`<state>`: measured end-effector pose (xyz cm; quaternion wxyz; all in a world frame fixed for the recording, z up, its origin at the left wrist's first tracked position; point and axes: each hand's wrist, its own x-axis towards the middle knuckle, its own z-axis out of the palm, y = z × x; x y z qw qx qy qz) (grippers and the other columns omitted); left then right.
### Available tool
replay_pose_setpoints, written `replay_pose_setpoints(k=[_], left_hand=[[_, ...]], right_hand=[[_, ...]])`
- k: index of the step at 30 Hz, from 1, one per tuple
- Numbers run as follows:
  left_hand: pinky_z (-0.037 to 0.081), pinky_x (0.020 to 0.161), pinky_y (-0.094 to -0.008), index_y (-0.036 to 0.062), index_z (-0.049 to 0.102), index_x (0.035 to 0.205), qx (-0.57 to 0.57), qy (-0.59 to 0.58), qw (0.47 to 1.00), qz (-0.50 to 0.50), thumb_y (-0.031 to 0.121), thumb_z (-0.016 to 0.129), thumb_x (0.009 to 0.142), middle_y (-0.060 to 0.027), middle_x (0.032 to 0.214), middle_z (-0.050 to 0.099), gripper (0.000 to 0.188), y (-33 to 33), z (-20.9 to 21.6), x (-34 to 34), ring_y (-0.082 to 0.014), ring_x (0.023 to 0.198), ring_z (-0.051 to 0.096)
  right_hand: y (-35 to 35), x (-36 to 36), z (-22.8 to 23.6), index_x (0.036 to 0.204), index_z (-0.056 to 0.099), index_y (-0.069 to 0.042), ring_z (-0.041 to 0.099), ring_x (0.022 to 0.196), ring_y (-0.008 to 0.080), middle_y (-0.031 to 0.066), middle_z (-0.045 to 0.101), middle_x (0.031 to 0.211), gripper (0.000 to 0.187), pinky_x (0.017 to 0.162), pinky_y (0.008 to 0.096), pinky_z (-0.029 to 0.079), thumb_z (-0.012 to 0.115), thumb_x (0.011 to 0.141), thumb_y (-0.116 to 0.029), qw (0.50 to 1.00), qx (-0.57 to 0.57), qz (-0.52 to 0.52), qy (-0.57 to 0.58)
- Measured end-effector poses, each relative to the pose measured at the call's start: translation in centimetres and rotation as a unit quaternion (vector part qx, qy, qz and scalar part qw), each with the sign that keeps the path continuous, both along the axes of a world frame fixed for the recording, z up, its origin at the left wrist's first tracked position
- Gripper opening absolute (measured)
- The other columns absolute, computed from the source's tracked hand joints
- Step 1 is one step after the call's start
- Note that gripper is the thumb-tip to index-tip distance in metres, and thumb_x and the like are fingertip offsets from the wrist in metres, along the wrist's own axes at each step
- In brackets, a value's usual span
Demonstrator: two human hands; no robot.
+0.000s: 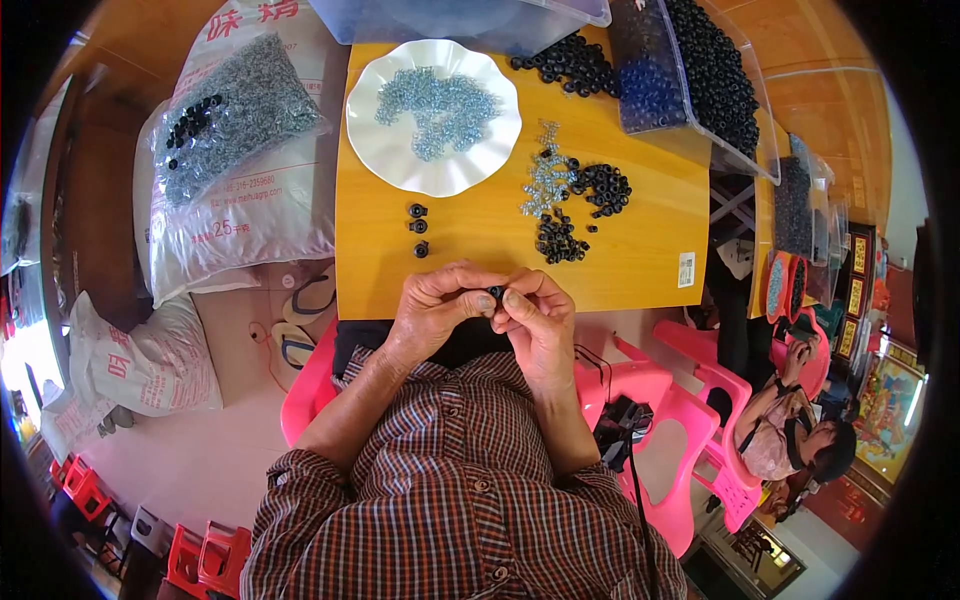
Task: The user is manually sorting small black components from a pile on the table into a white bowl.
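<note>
My left hand (pixel 440 308) and my right hand (pixel 538 322) meet at the table's near edge. Between their pinched fingertips is a small black round part (pixel 496 291), mostly covered by the thumbs. Just beyond my left hand, three small black pieces (pixel 419 227) stand in a short column. Farther off is a white wavy-rimmed plate (pixel 365 155) bearing many small clear bluish pieces (pixel 440 105). Right of it lie a loose heap of clear pieces (pixel 547 185), a pile of black rings (pixel 603 187) and a pile of smaller black parts (pixel 561 242).
The yellow wooden table (pixel 450 270) carries a clear plastic bin (pixel 655 130) of black parts at far right. A translucent tub (pixel 470 25) stands at the back. Left is a white sack (pixel 240 230) topped by a bag of clear pieces (pixel 240 120). Another person (pixel 785 430) sits at right.
</note>
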<state>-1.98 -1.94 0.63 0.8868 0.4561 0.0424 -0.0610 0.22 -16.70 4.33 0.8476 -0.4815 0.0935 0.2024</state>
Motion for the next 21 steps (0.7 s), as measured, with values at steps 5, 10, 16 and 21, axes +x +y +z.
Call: replay_pose_setpoints(k=[5,10,16,21], left_hand=[[0.051,0.07,-0.0243,-0.0025,0.067,0.101,0.006,-0.001,1.0,-0.007,-0.002,0.067,0.08,-0.0074,0.087,0.063,0.021,0.1,0.3,0.0,-0.013,0.076,0.06],[0.051,0.069,-0.0244,-0.0026,0.067,0.1,0.005,-0.014,1.0,-0.01,-0.001,0.066,0.081,-0.0072,0.086,0.063,0.02,0.0,0.0,-0.2,-0.0131,0.075,0.061],[0.052,0.071,-0.0241,-0.0025,0.064,0.106,-0.058,-0.022,0.998,-0.004,-0.001,0.065,0.082,-0.0072,0.09,0.062,0.024,-0.2,0.1,-0.2,-0.0133,0.077,0.061],[0.051,0.075,-0.0247,-0.0027,0.063,0.106,-0.048,-0.003,0.999,0.016,-0.004,0.065,0.081,-0.0067,0.092,0.062,0.025,-0.3,0.5,-0.1,-0.0127,0.081,0.06]], right_hand=[[0.0,0.0,-0.8,0.081,0.059,0.001,0.056,0.057,0.0112,0.0061,0.058,0.072,0.006,0.05,0.0217,0.046,0.063,0.085,-0.002,1.0,0.011,0.003,0.016],[-0.1,-0.1,-0.3,0.081,0.059,0.002,0.055,0.055,0.011,0.0063,0.058,0.07,0.008,0.048,0.021,0.045,0.064,0.085,-0.004,0.999,0.032,0.012,0.04],[-0.1,-0.2,0.5,0.086,0.06,0.002,0.056,0.057,0.011,0.0074,0.061,0.076,0.01,0.052,0.0214,0.046,0.064,0.087,-0.007,0.999,0.031,0.014,0.022],[-0.6,-0.3,0.0,0.096,0.058,0.002,0.06,0.066,0.0116,0.0074,0.063,0.081,0.013,0.057,0.0227,0.05,0.062,0.088,-0.009,0.997,0.06,0.012,0.042]])
